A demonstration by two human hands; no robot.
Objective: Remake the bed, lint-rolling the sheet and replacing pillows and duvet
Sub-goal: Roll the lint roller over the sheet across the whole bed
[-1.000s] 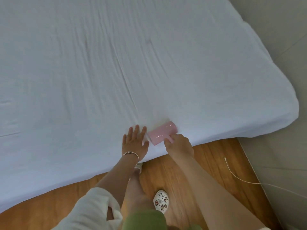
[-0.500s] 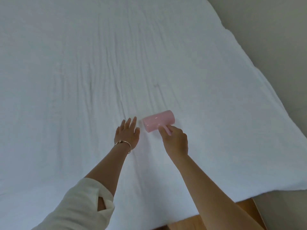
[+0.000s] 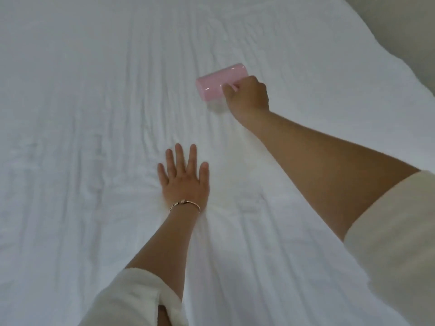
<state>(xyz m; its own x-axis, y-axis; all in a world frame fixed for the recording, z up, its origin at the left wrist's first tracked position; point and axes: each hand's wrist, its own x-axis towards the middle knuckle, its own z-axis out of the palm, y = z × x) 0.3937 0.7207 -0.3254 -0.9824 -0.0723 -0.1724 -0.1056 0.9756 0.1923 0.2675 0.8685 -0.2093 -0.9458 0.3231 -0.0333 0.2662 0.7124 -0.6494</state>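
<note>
- Nearest me: both my forearms reach out over the bed, each with a white sleeve [image 3: 138,300] pushed up toward the elbow.
- My left hand [image 3: 184,182] lies flat, palm down, on the white sheet [image 3: 82,137]. Fingers straight and slightly spread, holding nothing. A thin gold bracelet [image 3: 186,203] sits at the wrist.
- The sheet bunches into small folds just around the heel of that hand and beside the wrist.
- Long shallow wrinkles run through the sheet away from me, across most of the view.
- Farther out and to the right: my right hand [image 3: 248,96] is curled round the handle of the pink lint roller [image 3: 220,83]. The handle is mostly hidden by my fingers; only a short pink bit shows at the knuckles.
- The roller's drum lies on its side against the sheet, long axis slanting up to the right, just left of my right hand. Its glossy surface catches light along the top.
- The two hands are well apart, the right one farther up the bed than the left.
- Far right corner: the edge of the bed curves away, with a plain grey wall [image 3: 400,24] beyond it.
</note>
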